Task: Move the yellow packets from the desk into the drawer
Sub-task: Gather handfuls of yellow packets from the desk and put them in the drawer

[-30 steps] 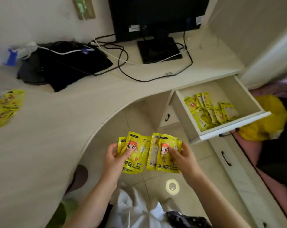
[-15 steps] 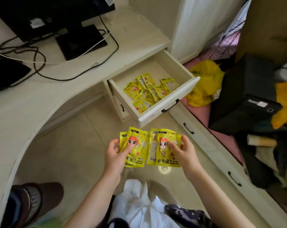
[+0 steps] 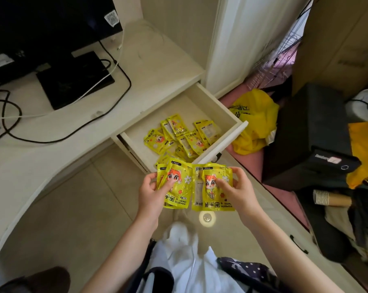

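The pale desk [image 3: 52, 166] fills the left half of the frame, its curved edge sweeping from the lower left up to the centre. A black monitor [image 3: 41, 24] stands on it in the upper left, its square base [image 3: 73, 79] just below, with black and white cables [image 3: 107, 89] looping across the desktop around that base. Right of centre, the open drawer [image 3: 221, 106] juts out from under the desk toward the lower right; a loose heap of yellow packets [image 3: 179, 138] lies on its floor, overlapping one another. At the right of the frame stands a black box [image 3: 305, 134], and between it and the drawer a crumpled yellow plastic bag [image 3: 255, 119] lies on the pink floor covering.

In the middle of the frame, just below the drawer's front panel, the person holds two small fans of yellow packets printed with a red-haired cartoon figure. The left hand [image 3: 151, 193] pinches the left bunch [image 3: 176, 185], thumb on the front face and fingers curled behind. The right hand [image 3: 238, 191] grips the right bunch [image 3: 212, 187] the same way, thumb across the front. The two bunches touch at their inner edges above the tiled floor.
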Motion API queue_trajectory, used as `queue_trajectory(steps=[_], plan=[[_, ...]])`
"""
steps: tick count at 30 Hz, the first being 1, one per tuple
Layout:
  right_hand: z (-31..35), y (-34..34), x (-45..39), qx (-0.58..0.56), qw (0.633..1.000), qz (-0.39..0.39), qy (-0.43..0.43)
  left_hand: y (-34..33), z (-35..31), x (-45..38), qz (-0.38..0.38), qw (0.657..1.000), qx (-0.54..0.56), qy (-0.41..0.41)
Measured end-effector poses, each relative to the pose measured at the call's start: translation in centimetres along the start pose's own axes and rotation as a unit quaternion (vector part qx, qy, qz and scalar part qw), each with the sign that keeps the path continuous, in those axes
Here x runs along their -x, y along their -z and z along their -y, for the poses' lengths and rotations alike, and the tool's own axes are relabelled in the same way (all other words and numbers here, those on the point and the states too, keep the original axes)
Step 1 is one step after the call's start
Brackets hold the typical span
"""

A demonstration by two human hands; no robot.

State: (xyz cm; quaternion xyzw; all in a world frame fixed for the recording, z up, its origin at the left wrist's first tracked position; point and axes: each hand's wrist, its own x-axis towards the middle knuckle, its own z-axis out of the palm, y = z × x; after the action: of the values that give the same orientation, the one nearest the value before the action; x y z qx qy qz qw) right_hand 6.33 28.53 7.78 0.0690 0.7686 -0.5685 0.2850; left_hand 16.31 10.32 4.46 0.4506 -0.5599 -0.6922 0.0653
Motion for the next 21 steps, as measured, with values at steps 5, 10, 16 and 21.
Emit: queue_trajectory(steps=[5,10,16,21], plan=[[2.9,-1.0,-4.8,0.002,1.000,0.001,-0.004,-0.9,-2.2,-4.4,-0.006,1.000,-0.003,0.011],[4.9,-1.8,-9.1,0.025,1.000,0.007,-0.017,-2.0,-3.6,-7.4,-0.037,0.999,0.008,0.030],[7.2,-2.3,-15.5,0.053,0.996,0.056,-0.035,-4.7,-4.8,-11.2,-0.115,0.991,0.024,0.060],[9.0,-1.6,-21.0,0.087,0.990,0.104,-0.026,-8.0,-4.8,-14.1,-0.173,0.981,0.008,0.093]])
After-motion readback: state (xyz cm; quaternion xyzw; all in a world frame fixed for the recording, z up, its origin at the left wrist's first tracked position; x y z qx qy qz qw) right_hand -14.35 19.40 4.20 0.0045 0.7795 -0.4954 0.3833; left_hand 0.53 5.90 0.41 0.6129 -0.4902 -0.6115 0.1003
